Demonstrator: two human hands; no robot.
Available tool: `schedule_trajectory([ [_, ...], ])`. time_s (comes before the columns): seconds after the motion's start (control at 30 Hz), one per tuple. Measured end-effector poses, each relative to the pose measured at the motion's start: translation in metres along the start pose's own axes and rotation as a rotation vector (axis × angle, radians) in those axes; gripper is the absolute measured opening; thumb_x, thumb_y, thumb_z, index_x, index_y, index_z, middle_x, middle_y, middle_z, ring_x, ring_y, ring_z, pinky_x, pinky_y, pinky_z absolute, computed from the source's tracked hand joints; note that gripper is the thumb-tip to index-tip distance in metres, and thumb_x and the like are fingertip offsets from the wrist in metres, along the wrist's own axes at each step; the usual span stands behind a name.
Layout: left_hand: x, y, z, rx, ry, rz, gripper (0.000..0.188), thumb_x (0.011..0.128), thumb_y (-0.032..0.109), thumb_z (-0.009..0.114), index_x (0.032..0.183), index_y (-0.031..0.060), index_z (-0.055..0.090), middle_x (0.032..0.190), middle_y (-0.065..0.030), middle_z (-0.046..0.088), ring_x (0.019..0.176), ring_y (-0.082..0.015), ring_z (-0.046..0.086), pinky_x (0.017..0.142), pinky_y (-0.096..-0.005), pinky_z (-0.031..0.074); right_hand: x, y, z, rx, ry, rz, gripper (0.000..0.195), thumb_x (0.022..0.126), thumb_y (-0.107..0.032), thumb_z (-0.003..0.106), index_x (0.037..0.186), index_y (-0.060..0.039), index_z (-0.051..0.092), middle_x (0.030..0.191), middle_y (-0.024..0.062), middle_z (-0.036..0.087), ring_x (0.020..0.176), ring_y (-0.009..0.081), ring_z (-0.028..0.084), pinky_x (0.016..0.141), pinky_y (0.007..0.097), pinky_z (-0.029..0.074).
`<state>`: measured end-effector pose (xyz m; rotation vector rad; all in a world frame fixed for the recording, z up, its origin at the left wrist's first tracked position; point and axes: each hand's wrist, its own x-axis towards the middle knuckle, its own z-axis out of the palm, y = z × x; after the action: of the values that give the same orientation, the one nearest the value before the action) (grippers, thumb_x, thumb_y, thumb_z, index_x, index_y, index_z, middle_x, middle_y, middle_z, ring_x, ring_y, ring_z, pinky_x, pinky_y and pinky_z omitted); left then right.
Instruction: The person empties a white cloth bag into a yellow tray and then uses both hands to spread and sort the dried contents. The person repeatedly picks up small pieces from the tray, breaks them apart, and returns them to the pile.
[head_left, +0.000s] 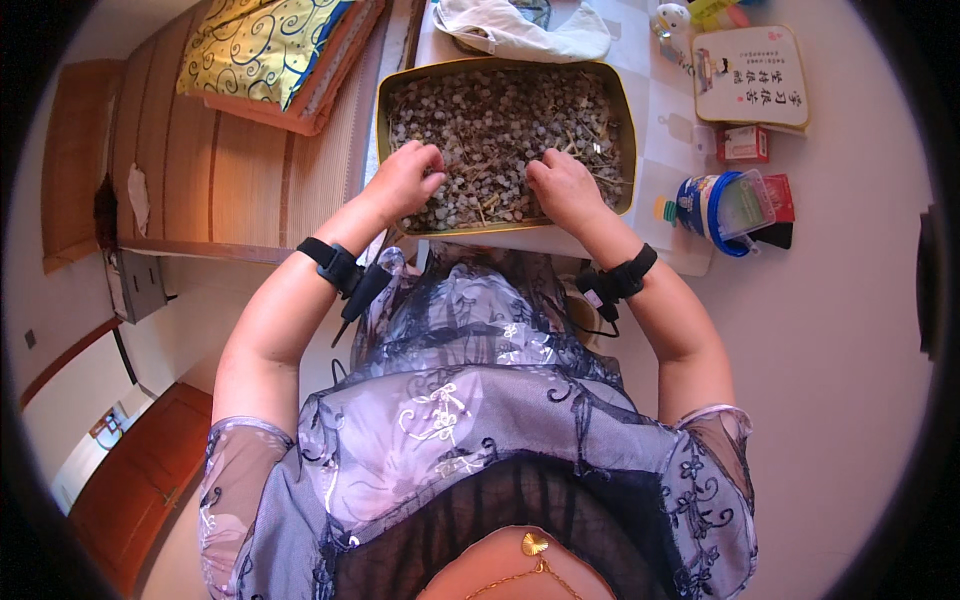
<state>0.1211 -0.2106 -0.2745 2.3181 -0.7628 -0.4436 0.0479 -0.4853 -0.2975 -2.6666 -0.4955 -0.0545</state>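
A shallow rectangular tray (632, 150) with a yellow rim lies before me on a table. It is spread with many small, pale, roundish pieces (487, 112), mixed with dry straw-like stems (491, 202) and dark bits. Over the tray's near left part is my left hand (412, 176), its fingers curled and the thumb close to them. My right hand (566, 187) reaches in over the near right part, fingers bent down towards the pieces. Whether either hand pinches anything is too small to tell. Each forearm wears a black strap with a small device.
A white cloth bag (525, 34) lies beyond the tray. To the right stand a blue-and-white tub (701, 202), a red-and-white box (742, 144), a board bearing writing (750, 75) and a duck figurine (673, 19). Folded yellow bedding (259, 49) rests on a slatted mat (247, 172) at left.
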Motion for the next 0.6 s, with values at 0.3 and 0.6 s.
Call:
schedule_trajectory([
  [0.3, 0.009, 0.017, 0.002, -0.613, -0.072, -0.542, 0.019, 0.087, 0.020, 0.065, 0.097, 0.0044, 0.059, 0.087, -0.0076, 0.066, 0.075, -0.0167, 0.067, 0.061, -0.0279, 0.053, 0.010, -0.032, 0.023, 0.153, -0.125, -0.041, 0.015, 0.074, -0.013, 0.069, 0.086, -0.0069, 0.061, 0.089, 0.0133, 0.056, 0.087, 0.0343, 0.058, 0.073, 0.0446, 0.050],
  [0.6, -0.001, 0.014, -0.005, -0.944, -0.023, -0.648, 0.011, 0.089, 0.013, 0.061, 0.097, 0.0076, 0.056, 0.090, -0.0064, 0.067, 0.071, -0.0123, 0.065, 0.056, -0.0219, 0.050, 0.007, -0.017, -0.006, 0.689, -0.113, 0.489, 0.018, 0.083, -0.010, 0.069, 0.097, -0.0043, 0.061, 0.074, 0.0090, 0.064, 0.069, 0.0232, 0.062, 0.066, 0.0342, 0.051],
])
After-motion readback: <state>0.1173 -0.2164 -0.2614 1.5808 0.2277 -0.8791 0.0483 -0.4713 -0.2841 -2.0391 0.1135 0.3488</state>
